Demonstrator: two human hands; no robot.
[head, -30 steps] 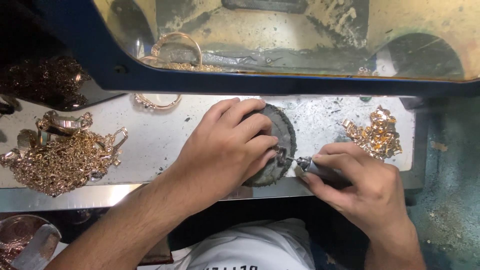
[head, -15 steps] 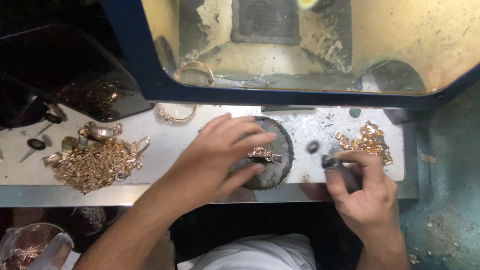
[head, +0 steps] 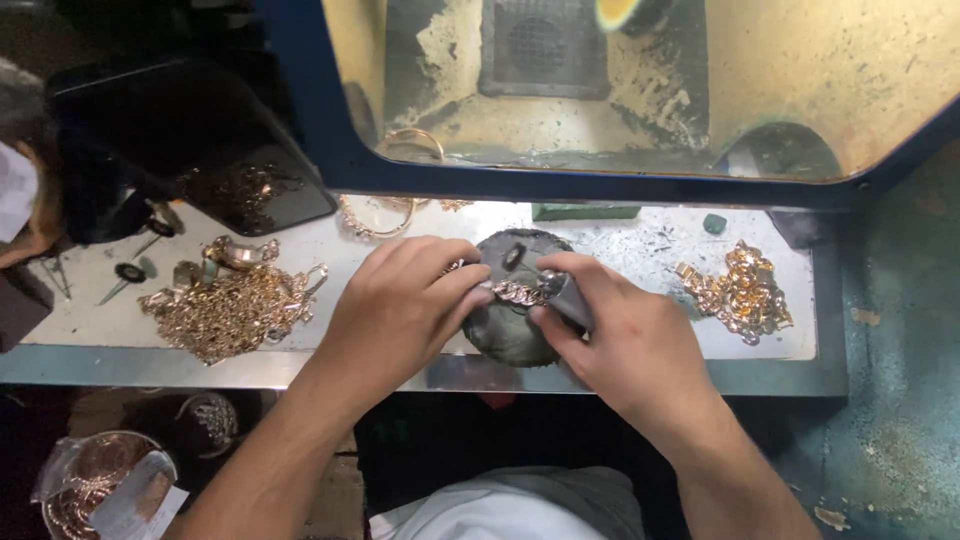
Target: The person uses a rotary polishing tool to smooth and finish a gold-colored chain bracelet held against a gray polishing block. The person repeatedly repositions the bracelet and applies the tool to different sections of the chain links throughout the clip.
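Keep the left hand [head: 400,300] fingers pinched on the gold chain [head: 515,292] atop the dark round pad [head: 505,335], right hand [head: 625,345] fingers clamped around the grey tool [head: 565,295], applying light, steady pressure.

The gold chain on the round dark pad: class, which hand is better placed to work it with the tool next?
Probably the right hand: it grips the grey tool at the gold chain, while the left hand pins that chain on the round dark pad.
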